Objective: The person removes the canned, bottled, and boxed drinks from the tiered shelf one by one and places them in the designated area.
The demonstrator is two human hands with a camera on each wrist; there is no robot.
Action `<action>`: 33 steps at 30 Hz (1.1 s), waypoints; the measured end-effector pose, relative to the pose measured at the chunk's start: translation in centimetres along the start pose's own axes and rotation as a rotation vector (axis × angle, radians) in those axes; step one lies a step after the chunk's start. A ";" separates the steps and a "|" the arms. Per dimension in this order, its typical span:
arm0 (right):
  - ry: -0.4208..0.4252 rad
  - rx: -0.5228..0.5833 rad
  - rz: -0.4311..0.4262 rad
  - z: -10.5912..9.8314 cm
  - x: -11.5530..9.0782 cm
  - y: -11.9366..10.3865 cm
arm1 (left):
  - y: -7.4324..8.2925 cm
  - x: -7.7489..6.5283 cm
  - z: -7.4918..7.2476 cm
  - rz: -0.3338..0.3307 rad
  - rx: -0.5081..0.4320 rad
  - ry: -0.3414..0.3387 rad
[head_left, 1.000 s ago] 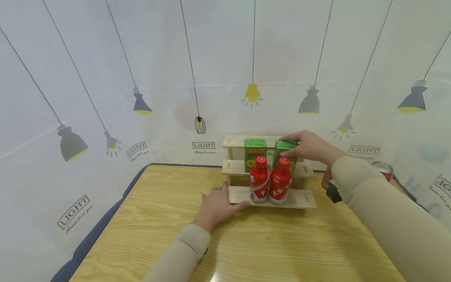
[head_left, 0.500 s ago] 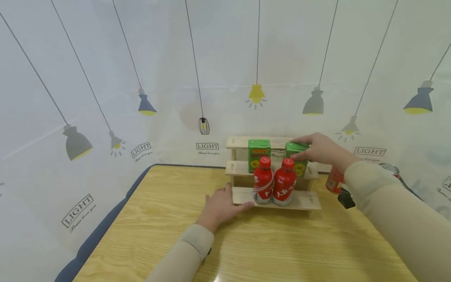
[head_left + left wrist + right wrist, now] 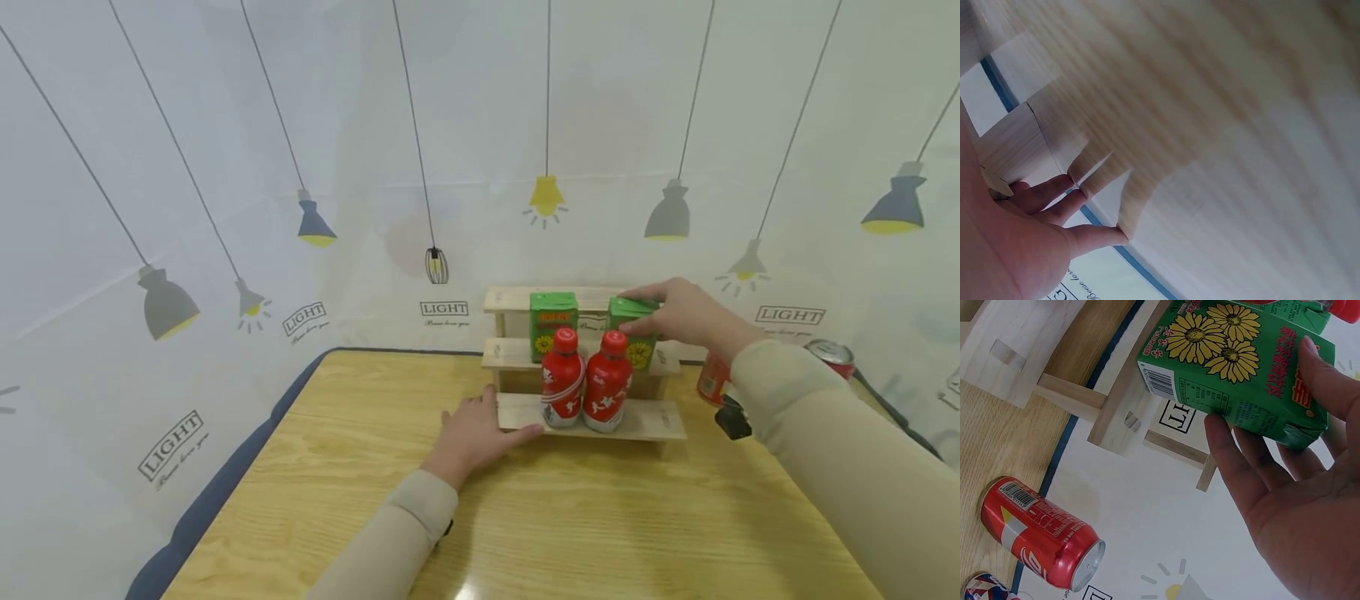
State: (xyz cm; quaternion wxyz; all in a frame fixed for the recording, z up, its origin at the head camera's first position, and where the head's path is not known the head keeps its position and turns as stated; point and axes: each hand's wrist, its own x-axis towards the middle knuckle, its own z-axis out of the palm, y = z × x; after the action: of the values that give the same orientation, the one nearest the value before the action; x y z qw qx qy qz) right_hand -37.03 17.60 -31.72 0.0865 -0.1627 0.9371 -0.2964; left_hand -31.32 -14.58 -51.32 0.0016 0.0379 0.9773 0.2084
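Note:
My right hand (image 3: 686, 315) pinches a green drink carton (image 3: 1229, 362) printed with yellow flowers, thumb on one side and fingers on the other. That carton stands upright on the middle step of a wooden three-tier shelf (image 3: 517, 408). Another green carton (image 3: 553, 321) sits to its left on the same step. Two red bottles (image 3: 564, 379) with red caps stand side by side on the bottom step, partly hiding the cartons. At the shelf's lower left end rests my left hand (image 3: 472, 437), its thumb along the front edge. In the left wrist view several straight fingers (image 3: 1100, 239) touch the table.
A red soda can (image 3: 1041, 531) stands right of the shelf, partly behind my right wrist. Another can (image 3: 832, 357) is farther right, mostly hidden by the sleeve. Behind the wooden table (image 3: 360, 467) hangs a pale cloth (image 3: 360, 167) printed with lamps.
My right hand has shifted the right carton to the right along the middle step, widening the gap between the cartons, then stayed there. The left hand keeps its place at the shelf.

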 end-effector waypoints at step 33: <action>0.056 -0.069 0.006 -3.9 -2.1 0.3 | 0.4 0.0 -0.1 -0.008 -0.019 -0.004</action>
State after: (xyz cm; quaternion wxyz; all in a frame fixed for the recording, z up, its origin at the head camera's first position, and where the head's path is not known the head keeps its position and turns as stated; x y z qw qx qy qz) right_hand -36.13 20.62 -28.60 0.0557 -0.1543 0.9493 -0.2682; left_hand -31.32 -14.20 -51.10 0.0047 0.0346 0.9755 0.2174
